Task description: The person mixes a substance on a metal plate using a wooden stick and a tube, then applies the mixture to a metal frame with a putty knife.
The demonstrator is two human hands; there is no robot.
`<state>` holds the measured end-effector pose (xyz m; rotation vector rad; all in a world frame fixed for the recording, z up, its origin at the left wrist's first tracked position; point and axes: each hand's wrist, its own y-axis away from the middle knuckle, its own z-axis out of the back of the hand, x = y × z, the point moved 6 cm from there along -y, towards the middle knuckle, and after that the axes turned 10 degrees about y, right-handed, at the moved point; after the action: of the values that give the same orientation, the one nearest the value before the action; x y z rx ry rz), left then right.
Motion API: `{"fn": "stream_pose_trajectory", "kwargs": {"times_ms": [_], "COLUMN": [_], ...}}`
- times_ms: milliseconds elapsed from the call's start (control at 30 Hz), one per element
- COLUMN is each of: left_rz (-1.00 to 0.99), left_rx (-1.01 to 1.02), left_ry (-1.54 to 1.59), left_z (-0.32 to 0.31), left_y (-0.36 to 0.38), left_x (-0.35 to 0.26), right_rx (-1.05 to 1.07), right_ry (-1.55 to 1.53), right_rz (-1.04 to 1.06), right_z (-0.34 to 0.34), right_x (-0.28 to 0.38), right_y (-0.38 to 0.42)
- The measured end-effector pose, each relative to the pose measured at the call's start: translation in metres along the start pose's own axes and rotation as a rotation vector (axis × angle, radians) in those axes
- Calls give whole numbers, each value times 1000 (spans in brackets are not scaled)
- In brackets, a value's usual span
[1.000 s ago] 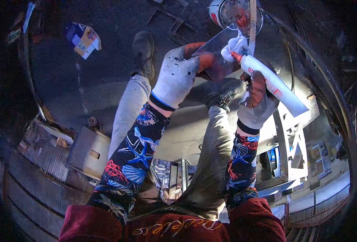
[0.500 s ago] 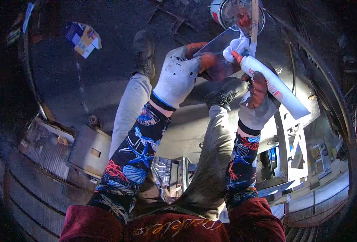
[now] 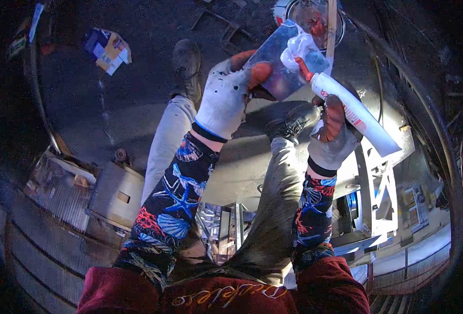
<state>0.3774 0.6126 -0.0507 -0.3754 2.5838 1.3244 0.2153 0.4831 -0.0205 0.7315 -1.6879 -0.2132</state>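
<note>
My left hand (image 3: 230, 89), in a white glove with orange fingertips, grips the lower left edge of a flat, glossy rectangular plate (image 3: 277, 62). White paste (image 3: 300, 46) lies in a thick mound on the plate's upper right part. In my right hand (image 3: 336, 128), also gloved, is a white tube (image 3: 354, 111) with red print, its fingers wrapped round the middle. The tube's red nozzle (image 3: 304, 69) points up and left, its tip at the lower edge of the paste.
Beyond the plate stands a round open container (image 3: 341, 32) with a wooden stick (image 3: 331, 31) across it. Printed cardboard (image 3: 109, 52) lies on the dark floor at upper left. A metal frame (image 3: 383, 188) is at lower right, a grey box (image 3: 117, 194) at lower left.
My left hand has shifted slightly left and turned the plate so more of its face shows. The paste mound looks larger and sits further left. My right hand and the tube have hardly moved.
</note>
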Motion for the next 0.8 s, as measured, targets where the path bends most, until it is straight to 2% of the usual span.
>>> {"fn": "stream_pose_trajectory", "kwargs": {"times_ms": [100, 167, 300, 367, 467, 567, 667, 700, 767, 800], "left_rz": [-15, 76, 9, 4, -11, -36, 35, 34, 37, 37], "left_rx": [-35, -82, -10, -6, -7, -28, -5, -6, -17, -17], "left_ry": [-111, -254, -208, -286, -349, -353, -357, -356, -72, -73], "left_z": [0, -7, 1, 0, 1, -2, 4, 4, 4, 4], "left_y": [1, 6, -2, -1, -1, 2, 1, 1, 1, 0], "left_x": [-4, -5, 5, 3, 3, -1, 0, 1, 2, 2], "right_rx": [21, 30, -25, -60, 92, -8, -137, -123, -107, -100], "right_ry": [155, 259, 42, 11, -67, 55, -184, -197, -211, 0], "right_rz": [114, 164, 48, 1, 43, 59, -113, -87, -61, -5], "right_z": [-5, -1, -6, -6, 4, 17, 26, 25, 19, 14], "right_x": [6, 5, 5, 3, -4, -7, -16, -14, -13, -10], "right_y": [2, 2, 0, -2, -8, -11, -12, -8, -6, -8]}}
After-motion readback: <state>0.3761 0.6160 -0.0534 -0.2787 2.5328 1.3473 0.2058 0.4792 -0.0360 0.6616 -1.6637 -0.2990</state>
